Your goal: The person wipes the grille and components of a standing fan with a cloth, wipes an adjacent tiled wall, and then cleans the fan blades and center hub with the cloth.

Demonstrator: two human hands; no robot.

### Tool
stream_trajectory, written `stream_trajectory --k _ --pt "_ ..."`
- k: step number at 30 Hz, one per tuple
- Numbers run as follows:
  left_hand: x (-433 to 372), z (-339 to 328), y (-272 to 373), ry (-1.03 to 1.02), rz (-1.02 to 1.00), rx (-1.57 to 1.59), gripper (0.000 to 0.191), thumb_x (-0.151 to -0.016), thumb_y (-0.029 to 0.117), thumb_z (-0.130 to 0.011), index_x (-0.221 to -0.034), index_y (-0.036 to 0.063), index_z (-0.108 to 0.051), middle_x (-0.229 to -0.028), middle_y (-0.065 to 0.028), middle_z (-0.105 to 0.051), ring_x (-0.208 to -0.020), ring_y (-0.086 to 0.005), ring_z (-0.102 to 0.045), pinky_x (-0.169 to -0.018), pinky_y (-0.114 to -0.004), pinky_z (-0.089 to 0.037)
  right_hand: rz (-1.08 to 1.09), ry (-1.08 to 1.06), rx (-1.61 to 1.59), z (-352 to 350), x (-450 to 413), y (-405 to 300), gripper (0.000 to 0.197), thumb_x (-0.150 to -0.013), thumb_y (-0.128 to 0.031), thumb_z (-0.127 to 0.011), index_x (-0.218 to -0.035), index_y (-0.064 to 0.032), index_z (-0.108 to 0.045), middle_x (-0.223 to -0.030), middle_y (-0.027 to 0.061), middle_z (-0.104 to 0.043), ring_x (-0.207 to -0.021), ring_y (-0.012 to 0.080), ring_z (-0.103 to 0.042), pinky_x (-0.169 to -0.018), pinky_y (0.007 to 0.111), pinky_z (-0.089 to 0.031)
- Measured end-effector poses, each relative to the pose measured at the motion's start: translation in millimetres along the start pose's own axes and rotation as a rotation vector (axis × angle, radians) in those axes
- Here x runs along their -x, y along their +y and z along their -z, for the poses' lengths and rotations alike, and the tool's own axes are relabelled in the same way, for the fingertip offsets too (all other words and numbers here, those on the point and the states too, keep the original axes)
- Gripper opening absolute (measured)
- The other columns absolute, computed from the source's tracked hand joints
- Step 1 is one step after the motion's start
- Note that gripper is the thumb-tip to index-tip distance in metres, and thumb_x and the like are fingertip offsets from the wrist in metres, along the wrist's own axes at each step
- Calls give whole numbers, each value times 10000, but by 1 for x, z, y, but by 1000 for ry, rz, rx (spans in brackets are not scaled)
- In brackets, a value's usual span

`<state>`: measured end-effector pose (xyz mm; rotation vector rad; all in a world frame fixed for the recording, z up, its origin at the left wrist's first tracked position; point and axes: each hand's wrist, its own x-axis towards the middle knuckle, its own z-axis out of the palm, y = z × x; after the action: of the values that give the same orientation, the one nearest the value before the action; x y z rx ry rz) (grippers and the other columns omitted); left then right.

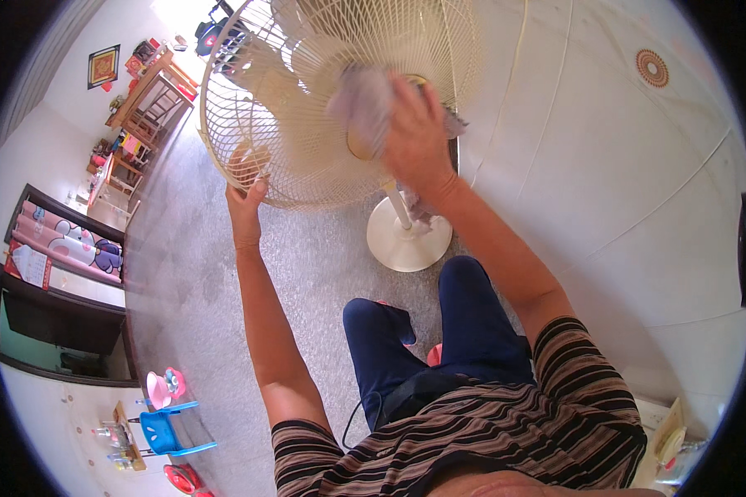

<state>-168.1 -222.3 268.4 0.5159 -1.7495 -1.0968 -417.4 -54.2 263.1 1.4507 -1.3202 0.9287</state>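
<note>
A cream pedestal fan stands in front of me, its wire grille point(323, 155) tilted and its round base point(408, 242) on the floor. My left hand point(247, 192) grips the lower left rim of the grille, the thumb outside and the fingers behind the wires. My right hand point(415, 133), blurred, presses a greyish cloth point(363, 102) against the back or centre of the grille; which side it lies on is hard to tell. Part of the cloth hangs below the hand, beside the fan's pole point(400, 208).
A white wall point(597, 186) with thin cords runs close on the right. A blue plastic chair point(161, 428) and pink basins point(158, 390) stand at the lower left. Wooden tables point(143, 93) line the far left wall, near two dark-framed doorways.
</note>
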Motion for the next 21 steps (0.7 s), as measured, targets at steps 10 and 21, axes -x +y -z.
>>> stream_trajectory --k 10,21 --pt "-14 15 -6 -6 38 1 799 -830 367 -693 -1441 -21 -358 -1356 -154 -509 -1260 -244 -488 -1072 -365 -379 -669 9 -268 -2 63 32 305 -799 -47 -613 -1101 -27 -640 -995 186 -639 -934 370 -601 -797 448 -479" --pt "-79 -87 165 171 -702 -724 515 -959 273 -570 -1380 -6 -470 -1394 -175 -487 -1264 -264 -479 -1050 -384 -366 -567 -9 -541 26 69 9 315 -797 -104 -663 -1109 -63 -639 -962 144 -664 -877 285 -656 -822 384 -527"
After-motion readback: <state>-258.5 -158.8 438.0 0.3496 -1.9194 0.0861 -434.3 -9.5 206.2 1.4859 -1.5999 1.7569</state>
